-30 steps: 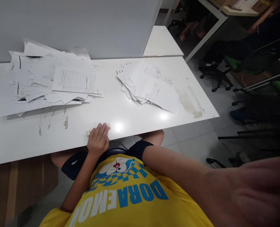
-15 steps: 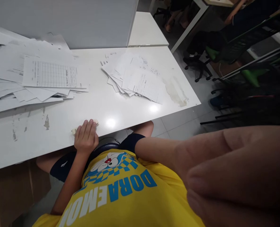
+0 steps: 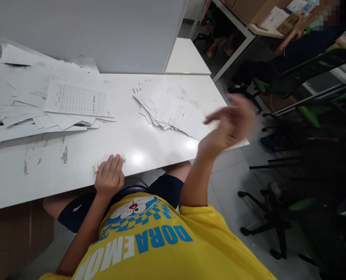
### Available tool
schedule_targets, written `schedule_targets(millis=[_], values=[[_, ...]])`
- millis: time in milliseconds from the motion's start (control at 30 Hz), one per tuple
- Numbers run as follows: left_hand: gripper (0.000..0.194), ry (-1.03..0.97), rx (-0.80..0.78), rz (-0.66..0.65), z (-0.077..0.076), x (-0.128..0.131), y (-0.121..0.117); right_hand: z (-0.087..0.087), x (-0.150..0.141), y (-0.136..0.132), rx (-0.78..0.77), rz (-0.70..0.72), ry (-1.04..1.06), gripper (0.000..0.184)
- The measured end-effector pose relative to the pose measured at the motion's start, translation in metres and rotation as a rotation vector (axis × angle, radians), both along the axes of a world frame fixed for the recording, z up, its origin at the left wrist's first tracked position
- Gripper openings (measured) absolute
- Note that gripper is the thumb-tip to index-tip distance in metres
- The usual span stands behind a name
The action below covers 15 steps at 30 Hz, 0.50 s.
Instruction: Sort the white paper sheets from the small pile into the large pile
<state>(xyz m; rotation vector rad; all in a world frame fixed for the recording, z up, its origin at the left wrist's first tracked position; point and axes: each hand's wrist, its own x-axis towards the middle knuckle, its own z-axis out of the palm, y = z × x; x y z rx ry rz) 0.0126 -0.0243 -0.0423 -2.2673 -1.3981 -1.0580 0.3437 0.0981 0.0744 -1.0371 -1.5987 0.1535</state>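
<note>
My left hand [image 3: 108, 177] lies flat near the front edge of the white table [image 3: 82, 155], fingers stretched out side by side. Under and beside it are small cream-coloured pieces; one end [image 3: 96, 168] shows to the left of the fingers and another bit [image 3: 123, 158] past the fingertips. Whether they are one object or two, I cannot tell, because the hand covers the middle. My right hand [image 3: 232, 120] is raised in the air over the table's right end, blurred by motion. No object can be made out in it. Nearest to it is a fanned stack of printed papers [image 3: 175, 112].
A large heap of papers [image 3: 23, 101] with a printed form [image 3: 76, 99] on top covers the table's left part. A grey partition [image 3: 102, 31] stands behind. Office chairs [image 3: 266, 221] and a person's arm [image 3: 291, 37] at another desk are on the right.
My right hand has moved from close to the camera at lower right to above the table's right end. My left hand stays on the cream pieces. The view has shifted slightly.
</note>
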Motion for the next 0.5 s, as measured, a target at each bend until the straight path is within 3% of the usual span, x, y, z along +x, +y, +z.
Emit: schedule_targets(millis=[167, 267, 500], values=[[0.071, 0.130, 0.100, 0.048, 0.006, 0.000, 0.000, -0.060, -0.014, 0.032, -0.408, -0.208, -0.462, 0.063], [0.071, 0.146, 0.121, 0.063, 0.007, -0.001, -0.001, -0.086, -0.014, 0.033, -0.482, -0.243, -0.527, 0.050], [0.072, 0.136, 0.121, 0.070, 0.005, -0.001, 0.001, -0.085, -0.009, 0.034, -0.426, -0.261, -0.458, 0.040]])
